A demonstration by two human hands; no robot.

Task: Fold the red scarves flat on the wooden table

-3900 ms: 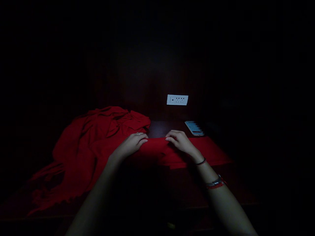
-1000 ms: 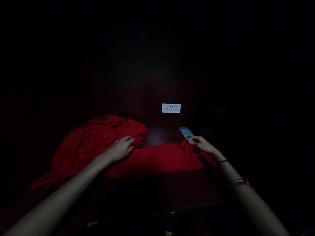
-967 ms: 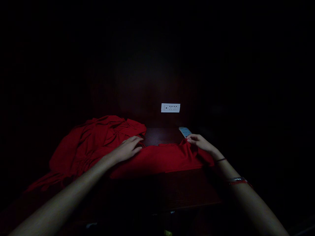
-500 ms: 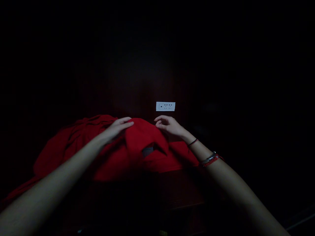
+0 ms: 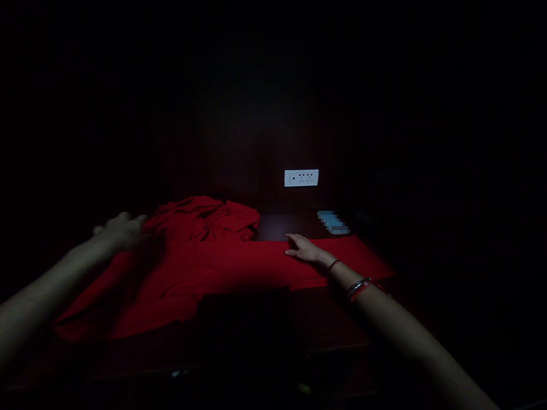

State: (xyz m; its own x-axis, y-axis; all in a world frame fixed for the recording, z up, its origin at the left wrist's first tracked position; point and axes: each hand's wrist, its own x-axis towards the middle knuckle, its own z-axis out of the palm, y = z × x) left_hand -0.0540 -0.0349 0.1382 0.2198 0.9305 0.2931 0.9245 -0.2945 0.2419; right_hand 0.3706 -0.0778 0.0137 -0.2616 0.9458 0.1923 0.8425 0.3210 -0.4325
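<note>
A red cloth (image 5: pixel 243 262) lies across the dark wooden surface, its near part spread into a long, fairly flat band. Whether it is a garment I cannot tell. Behind the band, on the left, more red fabric (image 5: pixel 200 219) is heaped in wrinkles. My right hand (image 5: pixel 302 249) rests on the band's far edge with fingers stretched and apart, holding nothing. Over the cloth's left end is my left hand (image 5: pixel 122 229), blurred by motion, fingers apart and nothing visible in them.
A white socket plate (image 5: pixel 301 177) is on the dark wall behind the surface. A blurred-out light blue item (image 5: pixel 334 222) lies at the back right, beyond the cloth. The surroundings are very dark, and the surface's front edge (image 5: pixel 337 348) shows only faintly.
The raised, bunched part of the cloth now lies flat as a band. My left hand has let go and moved left; my right hand has come down onto the cloth. The blue item has come into sight.
</note>
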